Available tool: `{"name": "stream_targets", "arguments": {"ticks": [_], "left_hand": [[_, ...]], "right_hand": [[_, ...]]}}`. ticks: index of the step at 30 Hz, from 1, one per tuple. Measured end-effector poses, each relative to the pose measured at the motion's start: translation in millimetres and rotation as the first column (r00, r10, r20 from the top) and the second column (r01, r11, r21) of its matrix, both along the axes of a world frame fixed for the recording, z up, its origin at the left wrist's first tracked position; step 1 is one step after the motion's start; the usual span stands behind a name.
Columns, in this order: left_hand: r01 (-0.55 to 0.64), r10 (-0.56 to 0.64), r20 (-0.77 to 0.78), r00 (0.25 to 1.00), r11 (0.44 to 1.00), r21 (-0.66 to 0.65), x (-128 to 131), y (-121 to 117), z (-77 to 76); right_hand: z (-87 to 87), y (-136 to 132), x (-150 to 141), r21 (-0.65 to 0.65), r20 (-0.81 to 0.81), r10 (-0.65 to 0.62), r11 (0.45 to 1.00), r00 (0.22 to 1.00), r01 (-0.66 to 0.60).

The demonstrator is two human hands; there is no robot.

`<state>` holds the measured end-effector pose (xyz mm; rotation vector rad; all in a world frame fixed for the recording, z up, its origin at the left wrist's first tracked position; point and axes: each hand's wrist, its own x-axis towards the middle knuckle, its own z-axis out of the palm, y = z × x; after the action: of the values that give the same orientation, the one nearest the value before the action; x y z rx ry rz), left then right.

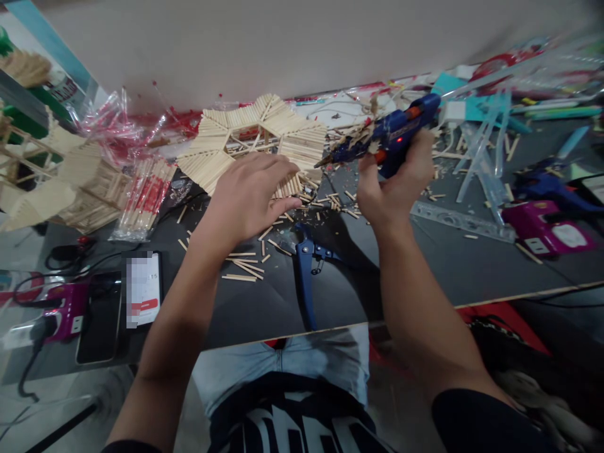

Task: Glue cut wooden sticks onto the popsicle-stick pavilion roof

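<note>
A star-shaped model of thin wooden sticks [304, 141] rests on the dark table, with an opening at its middle. My left hand [252, 192] grips its near side, fingers curled over the sticks and thumb along the front edge; the fingertips are partly hidden. My right hand [399, 176] is wrapped around the handle of a blue hot glue gun [401, 129] with a small red light. The gun's nozzle points left, close to the model's right edge. Blue pruning shears [306, 264] lie on the table between my forearms, among cut sticks [245, 267].
At the left are another stick model [94, 182], a bag of sticks [144, 195] and two phones [144, 289]. Clear glue sticks [486, 157], a ruler [462, 220], a purple power adapter [547, 229] and a second blue glue gun [557, 189] lie right. A wall stands behind.
</note>
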<state>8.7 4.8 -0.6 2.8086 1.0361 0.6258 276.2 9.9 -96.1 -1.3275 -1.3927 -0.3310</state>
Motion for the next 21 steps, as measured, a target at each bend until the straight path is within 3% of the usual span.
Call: {"name": "stream_targets", "arguments": {"ticks": [6,17,21], "left_hand": [[0.036,-0.032,0.038,0.999,0.995,-0.098,-21.3,2.3,14.1],[-0.152,0.157,0.026,0.987,0.98,-0.131,-52.3,-19.4,48.9],[-0.154,0.162,0.041,0.986,0.975,-0.158,-61.6,-24.2,57.3]], "right_hand": [[5.0,-3.2,-3.7,-0.007,-0.024,-0.037,0.999,0.999,0.037],[8.9,-0.6,-3.6,-0.038,-0.139,-0.038,0.999,0.99,0.033],[9.8,2.3,0.5,-0.15,-0.23,-0.145,0.982,0.962,0.112]]}}
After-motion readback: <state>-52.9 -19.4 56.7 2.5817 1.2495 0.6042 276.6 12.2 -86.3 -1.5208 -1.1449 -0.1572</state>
